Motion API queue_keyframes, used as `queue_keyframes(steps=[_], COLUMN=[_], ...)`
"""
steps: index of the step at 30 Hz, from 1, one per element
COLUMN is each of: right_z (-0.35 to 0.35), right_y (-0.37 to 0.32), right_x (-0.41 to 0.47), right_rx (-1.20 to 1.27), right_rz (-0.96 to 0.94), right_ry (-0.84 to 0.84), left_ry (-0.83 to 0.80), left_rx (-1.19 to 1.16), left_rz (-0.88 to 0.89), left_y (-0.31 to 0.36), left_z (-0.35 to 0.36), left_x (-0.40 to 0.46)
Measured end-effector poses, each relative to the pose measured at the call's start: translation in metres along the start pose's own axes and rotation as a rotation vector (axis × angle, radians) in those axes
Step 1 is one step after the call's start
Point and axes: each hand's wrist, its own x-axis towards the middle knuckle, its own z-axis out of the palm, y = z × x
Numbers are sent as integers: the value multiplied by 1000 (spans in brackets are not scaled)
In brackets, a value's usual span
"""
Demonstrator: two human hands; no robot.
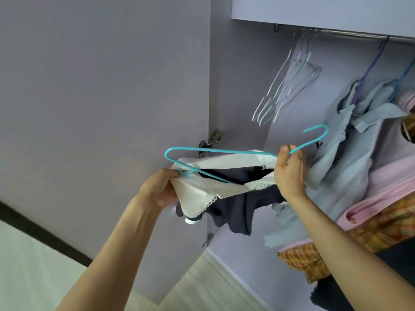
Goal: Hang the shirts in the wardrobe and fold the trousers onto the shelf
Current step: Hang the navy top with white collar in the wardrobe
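Note:
A dark navy shirt (231,209) with a wide white collar (202,194) hangs between my hands in front of the open wardrobe. A turquoise hanger (224,151) lies across its neck opening, hook pointing right. My left hand (164,189) grips the white collar and the hanger's left shoulder end. My right hand (289,169) pinches the hanger at the base of its hook. The wardrobe rail (336,33) runs above at the upper right.
Several bare pale hangers (289,86) hang on the rail's left part. Light blue shirts (350,158), pink and orange plaid garments (368,232) hang at the right. The lilac wardrobe door (101,97) stands open on the left, with hinges (213,138) at its edge.

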Motion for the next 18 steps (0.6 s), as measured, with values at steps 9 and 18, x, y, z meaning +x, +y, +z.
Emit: queue_keyframes(steps=[9,18], right_z=[18,28], right_y=[25,27], right_x=[-19,-18], right_rx=[-14,128], right_rz=[167,316], right_ry=[-52,4], left_ry=[-20,-155], left_rx=[292,535], left_rz=[140,252], left_y=[18,15], left_z=[6,7], left_x=[-11,-25])
